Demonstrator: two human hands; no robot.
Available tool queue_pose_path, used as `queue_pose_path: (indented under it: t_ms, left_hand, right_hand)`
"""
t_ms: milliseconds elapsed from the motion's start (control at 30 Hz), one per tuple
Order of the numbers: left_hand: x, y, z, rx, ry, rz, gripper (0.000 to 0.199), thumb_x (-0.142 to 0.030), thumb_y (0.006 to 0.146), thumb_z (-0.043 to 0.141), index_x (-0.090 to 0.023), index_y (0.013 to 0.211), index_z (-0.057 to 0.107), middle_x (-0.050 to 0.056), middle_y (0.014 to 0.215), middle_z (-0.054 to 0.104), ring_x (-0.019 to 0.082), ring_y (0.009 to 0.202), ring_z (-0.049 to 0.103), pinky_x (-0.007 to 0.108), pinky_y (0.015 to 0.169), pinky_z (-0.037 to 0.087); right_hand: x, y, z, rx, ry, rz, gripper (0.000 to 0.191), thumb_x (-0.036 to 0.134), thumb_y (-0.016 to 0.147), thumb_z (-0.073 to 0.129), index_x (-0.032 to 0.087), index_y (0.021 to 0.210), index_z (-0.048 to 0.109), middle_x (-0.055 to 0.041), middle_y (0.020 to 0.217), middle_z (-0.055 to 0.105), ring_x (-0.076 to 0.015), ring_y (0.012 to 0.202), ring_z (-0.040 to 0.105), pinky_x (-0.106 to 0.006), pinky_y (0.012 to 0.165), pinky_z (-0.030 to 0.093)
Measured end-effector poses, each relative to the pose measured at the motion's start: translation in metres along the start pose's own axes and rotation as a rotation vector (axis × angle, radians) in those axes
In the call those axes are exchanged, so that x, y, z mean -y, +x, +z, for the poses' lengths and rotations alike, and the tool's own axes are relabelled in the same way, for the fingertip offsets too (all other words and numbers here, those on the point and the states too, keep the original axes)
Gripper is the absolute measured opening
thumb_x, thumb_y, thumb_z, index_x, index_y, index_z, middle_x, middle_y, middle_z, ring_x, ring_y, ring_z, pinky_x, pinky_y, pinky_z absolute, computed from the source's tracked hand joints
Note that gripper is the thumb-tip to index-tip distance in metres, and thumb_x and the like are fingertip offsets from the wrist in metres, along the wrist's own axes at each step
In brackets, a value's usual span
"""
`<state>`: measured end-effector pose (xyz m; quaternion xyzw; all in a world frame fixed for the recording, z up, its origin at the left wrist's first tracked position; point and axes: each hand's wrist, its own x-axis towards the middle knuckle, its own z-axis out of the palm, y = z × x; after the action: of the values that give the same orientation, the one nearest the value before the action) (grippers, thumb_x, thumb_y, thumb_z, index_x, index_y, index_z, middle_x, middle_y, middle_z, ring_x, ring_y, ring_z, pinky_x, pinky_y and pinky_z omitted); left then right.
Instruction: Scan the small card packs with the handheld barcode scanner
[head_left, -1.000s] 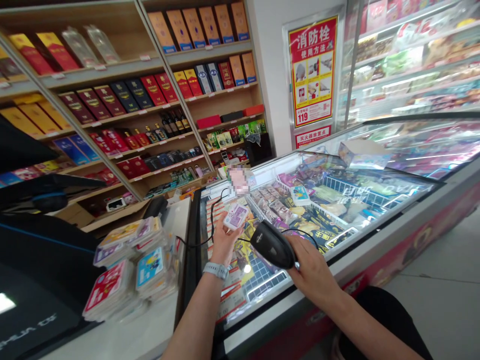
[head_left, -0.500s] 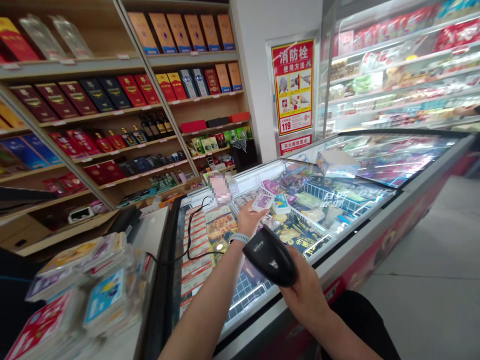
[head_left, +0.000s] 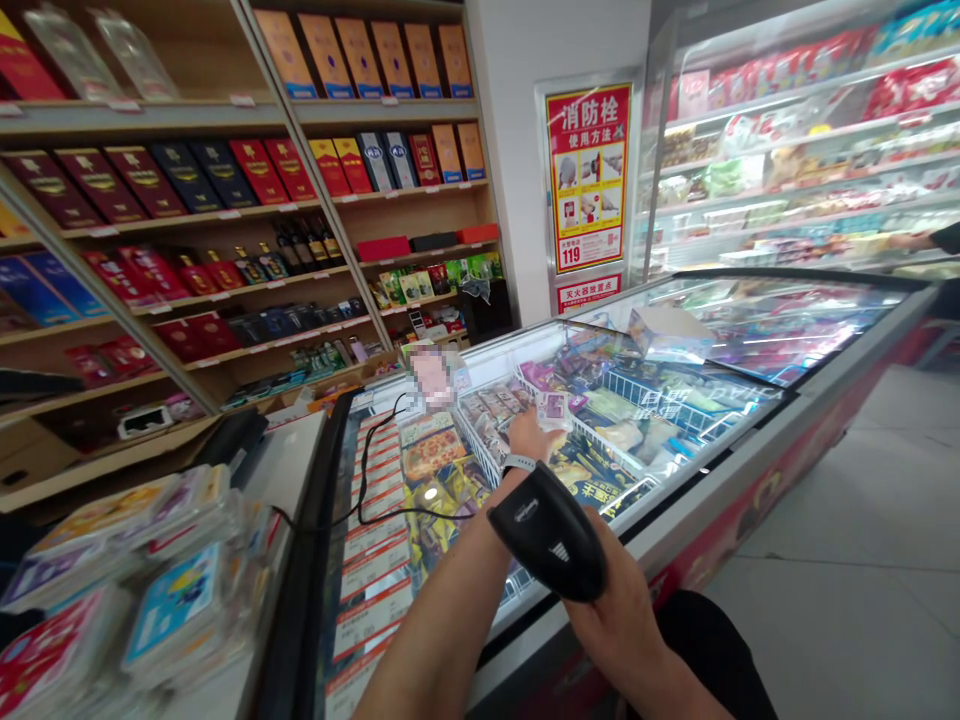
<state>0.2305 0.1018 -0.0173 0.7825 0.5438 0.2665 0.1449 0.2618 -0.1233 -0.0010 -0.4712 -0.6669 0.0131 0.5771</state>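
My right hand (head_left: 619,600) is wrapped round a black handheld scanner (head_left: 551,535), above the near edge of the glass-topped freezer (head_left: 495,650). Farther forward, over the glass, my left hand (head_left: 531,436) reaches out with a watch strap on its wrist. At its fingertips is a small white-and-purple package (head_left: 553,408); the fingers look closed on it, partly hidden. Under the glass lie white wire baskets with bagged goods. A black cable (head_left: 364,470) runs across the price labels at the freezer's left end.
Stacks of clear packs (head_left: 184,600) stand on the counter (head_left: 262,600) at the left. Shelves of boxes (head_left: 300,200) line the back wall. An open carton (head_left: 667,335) rests on the freezer. A person's arm (head_left: 941,238) shows at the right edge.
My left hand has moved forward and right with the package. The blue-and-white package beside it no longer shows there. The scanner sits slightly lower, and the view has shifted a little.
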Motion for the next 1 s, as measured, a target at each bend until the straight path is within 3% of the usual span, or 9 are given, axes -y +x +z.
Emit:
queue_pose_path:
  t_ms: [267, 500, 633, 767, 1000]
  left_hand:
    - [-0.005, 0.003, 0.005, -0.015, 0.058, -0.077, 0.048, -0.053, 0.075, 0.064, -0.012, 0.099, 0.061, 0.017, 0.101, 0.068, 0.027, 0.099, 0.063, 0.034, 0.084, 0.045]
    - [-0.005, 0.002, -0.008, 0.082, 0.089, -0.080, 0.058, -0.048, 0.070, 0.071, -0.012, 0.112, 0.056, 0.018, 0.109, 0.066, 0.029, 0.106, 0.062, 0.034, 0.087, 0.045]
    - [0.003, -0.007, -0.030, 0.071, 0.086, -0.048, 0.060, -0.043, 0.070, 0.071, -0.011, 0.117, 0.053, 0.017, 0.107, 0.067, 0.028, 0.105, 0.062, 0.034, 0.087, 0.046]
    - [0.017, -0.022, -0.061, 0.025, 0.095, -0.018, 0.048, -0.036, 0.077, 0.064, -0.013, 0.118, 0.054, 0.014, 0.105, 0.068, 0.025, 0.102, 0.063, 0.033, 0.088, 0.045]
    - [0.052, -0.066, -0.119, -0.103, 0.205, 0.034, 0.044, -0.035, 0.083, 0.055, -0.016, 0.122, 0.054, 0.012, 0.111, 0.065, 0.024, 0.105, 0.060, 0.034, 0.092, 0.044]
  right_hand:
    - [0.000, -0.001, -0.002, 0.002, -0.018, -0.013, 0.037, 0.018, 0.086, 0.044, 0.020, 0.123, 0.048, -0.0091, 0.109, 0.063, -0.0206, 0.102, 0.062, -0.033, 0.083, 0.053]
    - [0.000, 0.001, -0.001, 0.006, -0.049, -0.005, 0.034, 0.018, 0.085, 0.044, 0.020, 0.119, 0.049, -0.0079, 0.106, 0.065, -0.0210, 0.097, 0.064, -0.032, 0.079, 0.055]
    - [0.002, 0.001, 0.000, 0.018, -0.066, -0.013, 0.036, 0.017, 0.084, 0.045, 0.021, 0.120, 0.049, -0.0076, 0.107, 0.065, -0.0216, 0.099, 0.064, -0.033, 0.081, 0.055]
    - [0.001, 0.000, 0.001, 0.031, -0.080, -0.005, 0.036, 0.018, 0.084, 0.046, 0.021, 0.119, 0.049, -0.0076, 0.107, 0.065, -0.0225, 0.099, 0.064, -0.033, 0.081, 0.054]
    - [-0.001, 0.000, 0.004, 0.029, -0.135, -0.033, 0.036, 0.020, 0.084, 0.047, 0.021, 0.120, 0.049, -0.0079, 0.103, 0.065, -0.0241, 0.091, 0.066, -0.034, 0.075, 0.055]
